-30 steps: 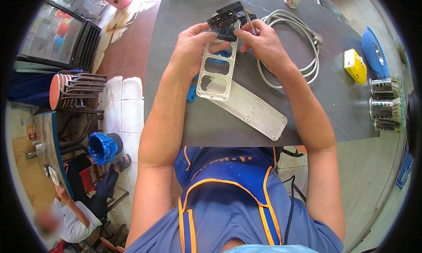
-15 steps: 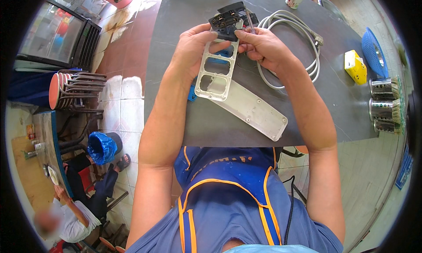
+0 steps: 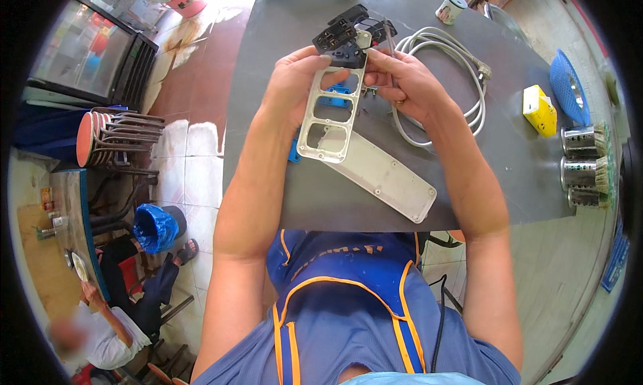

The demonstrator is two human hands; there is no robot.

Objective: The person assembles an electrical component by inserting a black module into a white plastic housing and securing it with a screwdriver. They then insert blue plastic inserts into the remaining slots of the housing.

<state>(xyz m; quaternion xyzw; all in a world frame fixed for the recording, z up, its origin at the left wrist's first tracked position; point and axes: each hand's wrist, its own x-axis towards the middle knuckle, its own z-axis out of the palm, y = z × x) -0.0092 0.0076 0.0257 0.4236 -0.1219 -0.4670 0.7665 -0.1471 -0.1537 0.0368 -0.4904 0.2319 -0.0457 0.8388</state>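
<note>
1. Left hand [image 3: 291, 80]: closed, thumb on top and fingers beneath, gripping the black socket insert [image 3: 337, 42] at the far end of the white frame [image 3: 331, 122].
2. Right hand [image 3: 410, 82]: fingers curled around a slim tool [image 3: 389, 34], its shaft pointing away from the wearer; thumb and forefinger close by the right edge of the insert.
3. Frame: long, three large openings visible, held above the tabletop [image 3: 318, 201], near end toward the wearer. A second black part [image 3: 382, 31] sits just right of the insert; its attachment cannot be made out.
4. White cover plate [image 3: 385, 176]: lies slantwise on the tabletop, upper left end partly under the frame.
5. Blue piece [image 3: 340, 96]: seen through and beside the frame openings. Another blue piece [image 3: 294, 150] lies at the frame's left edge. Small dark bits near the right hand, too small to identify.
6. Grey cable [image 3: 479, 94]: loosely coiled right of the right hand, plug [image 3: 483, 70] on the coil's right side.
7. Farther right: yellow packet [image 3: 539, 110], blue basket [image 3: 569, 87], perforated metal holders [image 3: 581, 167]. Far edge: white cup [image 3: 451, 9].
</note>
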